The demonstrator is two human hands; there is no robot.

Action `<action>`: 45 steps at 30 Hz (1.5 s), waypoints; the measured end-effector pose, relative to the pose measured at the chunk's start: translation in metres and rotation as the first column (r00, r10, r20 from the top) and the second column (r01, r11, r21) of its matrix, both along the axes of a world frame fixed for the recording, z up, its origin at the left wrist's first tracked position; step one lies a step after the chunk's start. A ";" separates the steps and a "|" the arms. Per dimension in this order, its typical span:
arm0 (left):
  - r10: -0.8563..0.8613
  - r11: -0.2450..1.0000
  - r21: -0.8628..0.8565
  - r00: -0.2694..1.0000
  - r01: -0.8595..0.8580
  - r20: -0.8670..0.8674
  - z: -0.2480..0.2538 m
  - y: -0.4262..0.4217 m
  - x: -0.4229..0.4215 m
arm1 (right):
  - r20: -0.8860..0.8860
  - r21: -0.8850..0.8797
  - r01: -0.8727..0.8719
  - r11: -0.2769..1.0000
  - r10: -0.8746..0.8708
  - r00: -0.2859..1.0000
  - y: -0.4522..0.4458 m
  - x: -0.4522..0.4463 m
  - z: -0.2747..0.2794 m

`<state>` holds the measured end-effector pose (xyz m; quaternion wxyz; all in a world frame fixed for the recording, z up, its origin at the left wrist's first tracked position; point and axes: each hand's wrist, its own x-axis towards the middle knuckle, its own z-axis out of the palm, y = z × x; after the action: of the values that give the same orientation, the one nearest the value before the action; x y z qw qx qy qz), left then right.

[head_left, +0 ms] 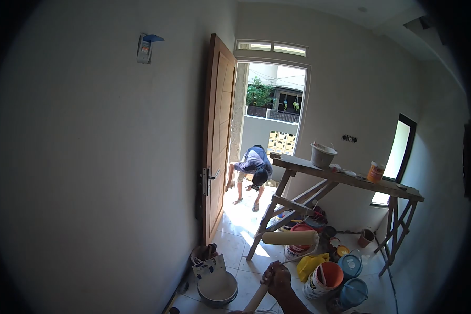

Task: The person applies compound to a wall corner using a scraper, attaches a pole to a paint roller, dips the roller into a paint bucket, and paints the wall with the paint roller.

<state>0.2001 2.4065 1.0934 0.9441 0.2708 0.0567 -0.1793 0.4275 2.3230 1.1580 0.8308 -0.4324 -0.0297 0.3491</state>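
Observation:
My right hand (277, 277) is closed around the pole of a paint roller (289, 238), low in the middle of the view. The roller's cream-coloured sleeve lies nearly level above the hand, and its thin wire frame runs back down to the grip. Below the fist the pole (255, 301) slants towards the bottom edge. My left hand is not in view. To the left of the pole stands a round bucket (217, 289) of pale paint, with a paint-spattered board (208, 266) at its back rim.
A wooden trestle (345, 178) on the right carries a grey bucket (323, 155) and an orange tub (376, 171). Several paint pails (323, 280) and a yellow cloth (311, 266) crowd the floor beneath. Beside the open wooden door (220, 136), a person (255, 166) bends down in the doorway.

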 end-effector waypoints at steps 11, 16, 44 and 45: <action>-0.065 0.822 -0.528 0.956 0.215 0.287 0.166 0.046 0.109 | 0.044 0.359 -0.095 0.928 0.085 0.995 0.087 0.146 0.135; 0.014 0.867 -0.470 0.932 0.169 0.362 0.198 0.048 0.118 | 0.353 0.190 -0.038 0.981 -0.032 0.935 0.099 0.133 0.198; 0.389 -0.339 0.911 0.847 -0.235 0.363 0.108 -0.004 -0.079 | 0.711 -0.178 0.021 0.984 0.113 0.694 -0.049 0.444 0.156; 0.430 -0.290 0.942 0.856 -0.170 0.286 0.106 -0.005 -0.090 | 0.693 -0.239 -0.045 0.970 0.203 0.692 -0.064 0.456 0.132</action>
<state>0.1101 2.4010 1.1994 0.3913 0.8492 0.3194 0.1542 0.8831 2.2585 1.2897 0.6799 -0.6131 -0.3422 0.2115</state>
